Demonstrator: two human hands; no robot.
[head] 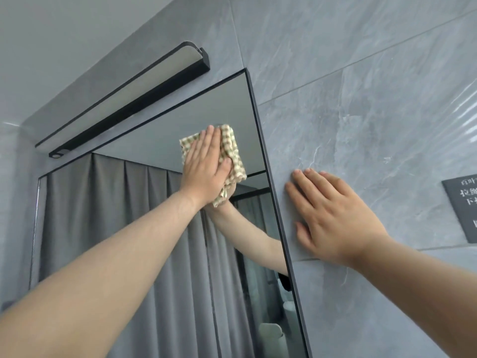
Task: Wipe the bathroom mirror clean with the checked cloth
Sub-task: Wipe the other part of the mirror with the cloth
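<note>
The cloth (229, 156) is pressed flat against the mirror (154, 202) near its top right corner, under the left hand (205, 169). That hand's fingers are held straight and close together over the cloth, with the thumb laid along its right side. The right hand (333, 215) is laid flat on the grey tiled wall (361, 99) just beside the mirror's right edge, fingers straight and slightly spread. A black lamp (124, 99) is mounted above the mirror's top edge, and a dark sign (462, 205) is fixed at the wall's right side.

checked cloth (233, 151) crumpled, against mirror (160, 140)
</note>
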